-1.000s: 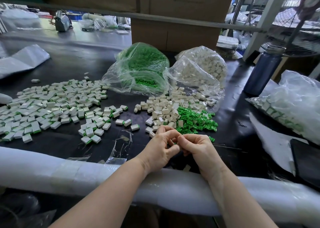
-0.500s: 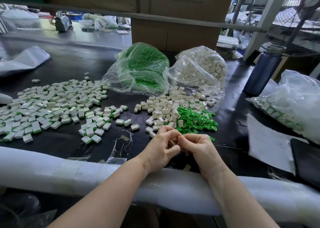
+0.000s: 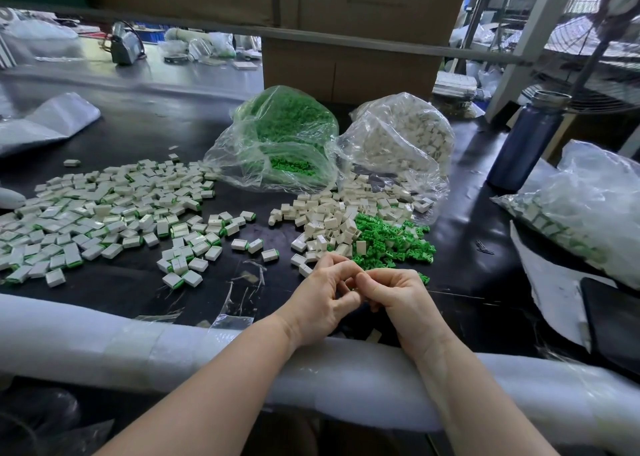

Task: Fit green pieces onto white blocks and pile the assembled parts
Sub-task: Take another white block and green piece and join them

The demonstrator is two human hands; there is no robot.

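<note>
My left hand [image 3: 322, 299] and my right hand [image 3: 398, 299] meet at the table's front edge, fingers curled and fingertips pinched together on a small part that they almost wholly hide. Just beyond them lie a heap of loose white blocks [image 3: 332, 220] and a heap of loose green pieces [image 3: 391, 244]. A wide spread of assembled white-and-green parts [image 3: 104, 213] covers the table to the left. Behind the heaps sit an open clear bag of green pieces [image 3: 284, 137] and an open clear bag of white blocks [image 3: 405, 137].
White foam padding [image 3: 104, 344] runs along the table's front edge under my forearms. At the right are a dark blue bottle [image 3: 526, 140], a bag of assembled parts [image 3: 588, 206], a paper sheet [image 3: 554, 282] and a black flat object [image 3: 613, 317]. A cardboard box [image 3: 346, 64] stands behind.
Both hands stay in the same spot, with only slight finger movement around the small part.
</note>
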